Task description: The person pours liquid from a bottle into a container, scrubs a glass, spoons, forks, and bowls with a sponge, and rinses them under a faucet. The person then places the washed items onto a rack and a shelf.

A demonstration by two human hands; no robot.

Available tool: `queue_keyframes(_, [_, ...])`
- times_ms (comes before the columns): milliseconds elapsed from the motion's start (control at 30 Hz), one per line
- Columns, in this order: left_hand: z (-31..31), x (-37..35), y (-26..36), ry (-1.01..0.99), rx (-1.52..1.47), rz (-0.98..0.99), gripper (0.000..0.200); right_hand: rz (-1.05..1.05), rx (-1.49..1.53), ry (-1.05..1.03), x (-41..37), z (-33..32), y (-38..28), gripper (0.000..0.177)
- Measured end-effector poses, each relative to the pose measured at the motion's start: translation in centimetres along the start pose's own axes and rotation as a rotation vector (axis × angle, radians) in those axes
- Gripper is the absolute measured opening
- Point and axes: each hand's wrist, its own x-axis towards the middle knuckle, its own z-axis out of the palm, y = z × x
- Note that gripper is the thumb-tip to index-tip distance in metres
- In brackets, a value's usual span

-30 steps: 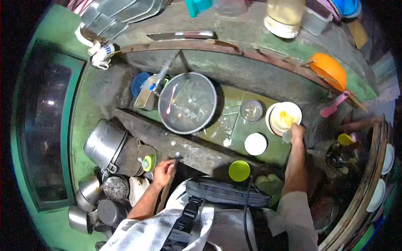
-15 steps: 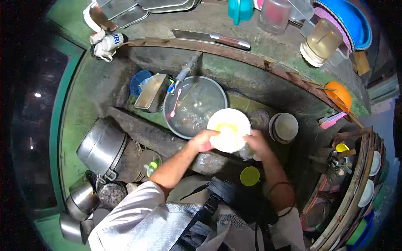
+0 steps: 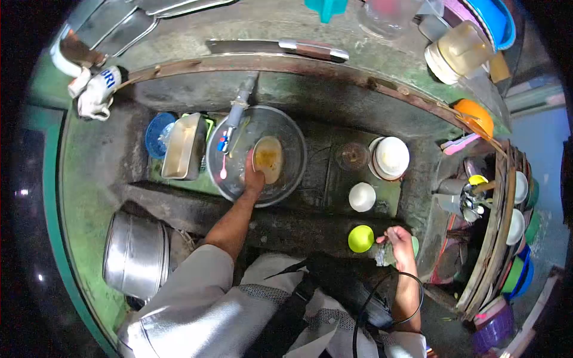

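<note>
My left hand point(image 3: 254, 179) grips the edge of a plate point(image 3: 268, 160) with yellow-brown residue on it. The plate is inside a grey basin point(image 3: 291, 186) of water, under a pipe tap point(image 3: 237, 110). A pink spoon point(image 3: 224, 167) lies in the basin, left of the plate. To the right, my right hand point(image 3: 401, 244) has its fingers closed on a pale, translucent, crumpled-looking thing point(image 3: 385, 256) that I cannot make out. Beside that hand are a lime-green cup point(image 3: 360, 238) and a pale green item point(image 3: 415, 246), partly hidden.
A metal loaf pan point(image 3: 182, 149) and blue bowl point(image 3: 156, 136) stand left of the basin. Right of it are a white bowl point(image 3: 362, 197), stacked white bowls point(image 3: 391, 158) and a clear glass point(image 3: 352, 156). A knife point(image 3: 280, 49) lies on the back ledge; a large pot point(image 3: 136, 253) stands lower left.
The plate has gone from both hands into the basin, held by my left hand alone. My right hand has let go and moved right and nearer my body, beside the lime-green cup.
</note>
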Motion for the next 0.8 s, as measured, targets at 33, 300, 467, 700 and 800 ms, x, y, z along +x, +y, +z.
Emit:
queue_keyframes(33, [0.6,0.1,-1.4,-0.019,-0.009,0.002,0.085,-0.049,0.134,0.011,-1.2,-0.4,0.6,0.019])
queue_keyframes(300, [0.4,-0.1,-1.4,-0.046,-0.395,-0.793,0.045,-0.031,0.214,0.128,-5.8,-1.0,-0.1,0.016])
queue_keyframes(467, [0.7,0.5,6.9,-0.281,-0.588,-0.709,0.048,-0.035,0.422,0.09,-5.9,-0.4,-0.1,0.016])
queue_keyframes(700, [4.4,1.2,13.8,-0.465,-0.053,-0.049,0.063,0.021,0.81,0.134,-5.7,-0.9,-1.1,0.034])
queue_keyframes(800, [5.0,0.5,16.2,-0.47,0.226,0.196,0.067,0.005,1.085,0.191,-6.3,-2.6,-0.6,0.044])
